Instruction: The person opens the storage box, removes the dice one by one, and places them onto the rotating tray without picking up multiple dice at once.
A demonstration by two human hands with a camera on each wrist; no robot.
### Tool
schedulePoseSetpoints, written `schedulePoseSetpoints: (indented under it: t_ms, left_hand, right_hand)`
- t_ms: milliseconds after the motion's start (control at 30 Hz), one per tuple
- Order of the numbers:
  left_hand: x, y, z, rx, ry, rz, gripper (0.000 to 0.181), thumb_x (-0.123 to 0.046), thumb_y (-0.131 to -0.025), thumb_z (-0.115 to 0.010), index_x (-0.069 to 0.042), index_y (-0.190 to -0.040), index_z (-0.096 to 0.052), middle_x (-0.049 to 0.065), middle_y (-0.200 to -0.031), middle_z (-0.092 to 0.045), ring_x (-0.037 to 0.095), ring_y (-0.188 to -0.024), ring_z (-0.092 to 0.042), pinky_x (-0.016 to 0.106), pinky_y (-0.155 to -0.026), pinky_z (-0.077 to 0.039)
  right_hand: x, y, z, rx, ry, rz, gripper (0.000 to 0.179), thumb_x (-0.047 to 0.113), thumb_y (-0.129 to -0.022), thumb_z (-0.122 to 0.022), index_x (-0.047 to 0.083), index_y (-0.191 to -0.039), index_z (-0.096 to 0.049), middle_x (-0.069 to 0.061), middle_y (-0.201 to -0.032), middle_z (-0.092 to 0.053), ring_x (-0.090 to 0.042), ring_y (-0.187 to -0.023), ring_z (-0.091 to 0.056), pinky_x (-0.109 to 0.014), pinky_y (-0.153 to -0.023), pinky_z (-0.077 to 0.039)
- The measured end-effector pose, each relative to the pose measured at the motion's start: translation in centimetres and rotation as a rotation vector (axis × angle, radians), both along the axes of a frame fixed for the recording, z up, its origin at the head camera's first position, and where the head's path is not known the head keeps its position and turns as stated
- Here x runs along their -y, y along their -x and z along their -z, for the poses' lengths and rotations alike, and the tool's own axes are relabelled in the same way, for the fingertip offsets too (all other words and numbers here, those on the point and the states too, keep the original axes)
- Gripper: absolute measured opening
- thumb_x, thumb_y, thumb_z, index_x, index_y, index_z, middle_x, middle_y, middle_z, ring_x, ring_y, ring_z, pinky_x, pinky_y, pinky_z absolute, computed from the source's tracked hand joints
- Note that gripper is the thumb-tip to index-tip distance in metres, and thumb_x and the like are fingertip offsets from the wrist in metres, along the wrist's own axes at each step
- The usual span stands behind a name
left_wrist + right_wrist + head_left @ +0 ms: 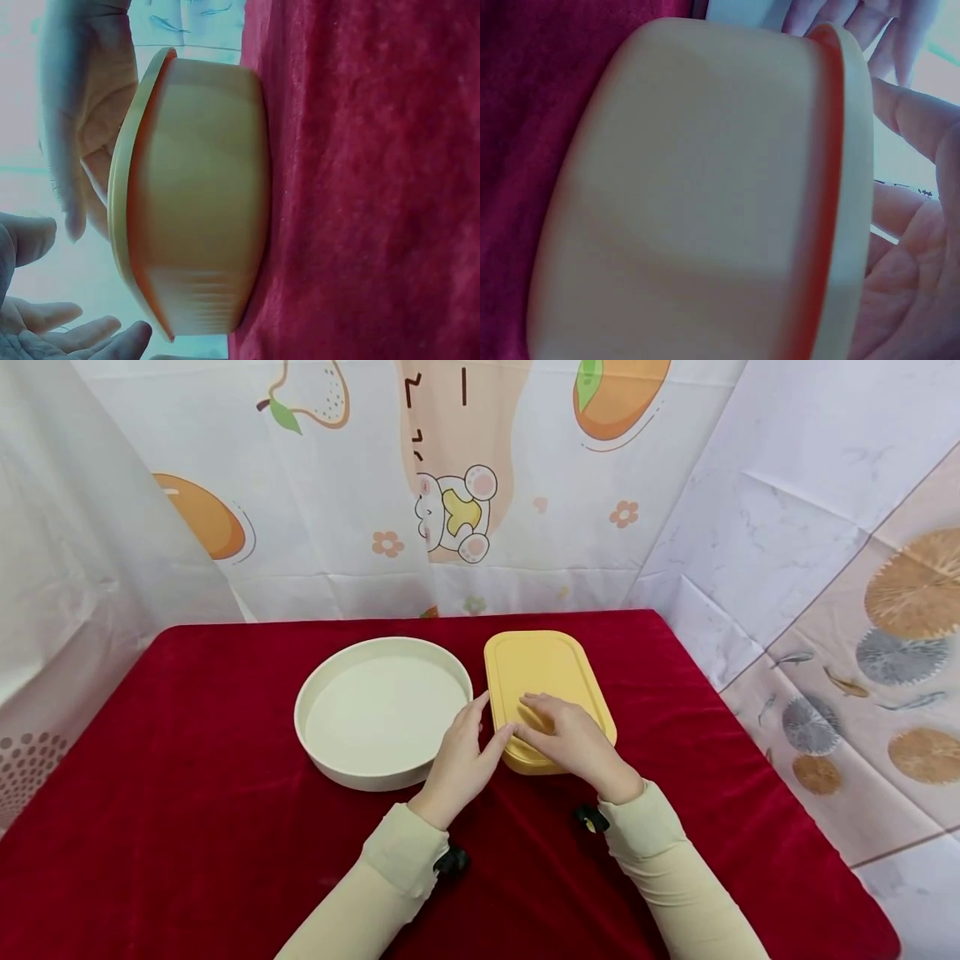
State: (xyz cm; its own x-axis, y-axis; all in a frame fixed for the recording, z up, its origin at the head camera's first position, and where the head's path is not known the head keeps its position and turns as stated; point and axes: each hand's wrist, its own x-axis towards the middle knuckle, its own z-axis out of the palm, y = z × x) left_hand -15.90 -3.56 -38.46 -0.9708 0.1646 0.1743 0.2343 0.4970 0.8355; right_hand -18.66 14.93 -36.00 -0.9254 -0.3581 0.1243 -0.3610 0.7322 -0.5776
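A yellow rectangular box (538,662) with rounded corners and a flat lid stands on the red cloth. My right hand (576,742) lies over the near half of the lid, fingers loosely bent at its surface. At the box's left edge is my left hand (457,766), its fingers extended between the box and a round cream pan (386,706). In the left wrist view, the box's side (202,187) flares up to an overhanging lid rim, with the right hand (90,112) above it. The right wrist view has the lid edge (849,202) seated on the box, right-hand fingers (911,112) close over it.
A red velvety cloth (187,793) covers the table. Printed white curtains (322,510) hang behind the table's back edge and along both sides. The shallow pan stands just left of the box, its rim partly behind the left hand.
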Motion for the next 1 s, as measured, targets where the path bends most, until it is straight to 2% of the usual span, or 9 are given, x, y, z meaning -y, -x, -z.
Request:
schedulePoseSetpoints:
  t_ms: [133, 267, 367, 567, 700, 900, 1000]
  left_hand:
    - [-0.2, 0.0, 0.2, 0.036, -0.017, 0.013, 0.064, -0.037, -0.102, -0.053, -0.005, -0.154, -0.033, 0.017, -0.155, -0.038, 0.032, -0.131, -0.053, 0.045, -0.106, -0.049]
    - [-0.2, 0.1, 0.2, 0.148, -0.106, 0.035, 0.061, -0.032, -0.103, -0.052, -0.004, -0.154, -0.032, 0.018, -0.155, -0.037, 0.031, -0.137, -0.047, 0.044, -0.108, -0.047]
    - [-0.1, 0.2, 0.3, 0.206, -0.170, 0.038, 0.059, -0.029, -0.104, -0.051, -0.003, -0.154, -0.032, 0.018, -0.155, -0.037, 0.031, -0.141, -0.042, 0.046, -0.109, -0.045]
    - [-0.3, 0.4, 0.8, 0.241, -0.177, 0.019, 0.058, -0.029, -0.104, -0.050, -0.002, -0.153, -0.033, 0.020, -0.153, -0.039, 0.031, -0.140, -0.043, 0.047, -0.110, -0.044]
    - [-0.5, 0.5, 1.2, 0.250, -0.182, 0.027, 0.058, -0.026, -0.104, -0.051, 0.000, -0.153, -0.033, 0.021, -0.154, -0.038, 0.033, -0.139, -0.044, 0.048, -0.111, -0.043]
    - [-0.6, 0.7, 2.1, 0.285, -0.241, 0.087, 0.072, -0.027, -0.100, -0.058, -0.003, -0.157, -0.021, 0.020, -0.159, -0.027, 0.036, -0.142, -0.040, 0.047, -0.109, -0.046]
    - [-0.6, 0.8, 2.4, 0.284, -0.247, 0.116, 0.079, -0.028, -0.099, -0.061, -0.004, -0.158, -0.015, 0.021, -0.160, -0.024, 0.037, -0.142, -0.039, 0.048, -0.109, -0.045]
  right_hand:
    - [0.0, -0.1, 0.0, -0.004, -0.015, -0.014, 0.057, 0.039, -0.092, -0.070, 0.003, -0.135, -0.060, -0.014, -0.141, -0.058, -0.035, -0.137, -0.048, -0.052, -0.114, -0.039]
    - [-0.1, -0.3, -0.1, 0.011, -0.060, -0.033, 0.057, 0.037, -0.092, -0.070, 0.003, -0.136, -0.060, -0.014, -0.142, -0.057, -0.036, -0.139, -0.046, -0.052, -0.114, -0.039]
    - [-0.2, -0.4, -0.3, 0.020, -0.097, -0.050, 0.059, 0.038, -0.090, -0.072, 0.003, -0.136, -0.060, -0.014, -0.143, -0.056, -0.037, -0.140, -0.044, -0.053, -0.114, -0.039]
    - [0.0, -0.8, -0.8, 0.005, -0.189, -0.083, 0.064, 0.040, -0.083, -0.078, 0.005, -0.134, -0.062, -0.013, -0.144, -0.056, -0.035, -0.141, -0.043, -0.053, -0.112, -0.040]
    - [0.3, -1.0, -0.9, -0.016, -0.272, -0.096, 0.062, 0.039, -0.080, -0.081, 0.008, -0.132, -0.065, -0.011, -0.145, -0.055, -0.033, -0.141, -0.044, -0.054, -0.107, -0.045]
    - [0.5, -1.4, -0.8, -0.087, -0.371, -0.111, 0.056, 0.037, -0.080, -0.081, 0.013, -0.128, -0.068, -0.007, -0.145, -0.056, -0.030, -0.138, -0.048, -0.054, -0.091, -0.055]
    - [0.4, -1.4, -0.8, -0.106, -0.389, -0.125, 0.054, 0.035, -0.080, -0.080, 0.013, -0.128, -0.068, -0.007, -0.145, -0.055, -0.031, -0.137, -0.049, -0.054, -0.088, -0.056]
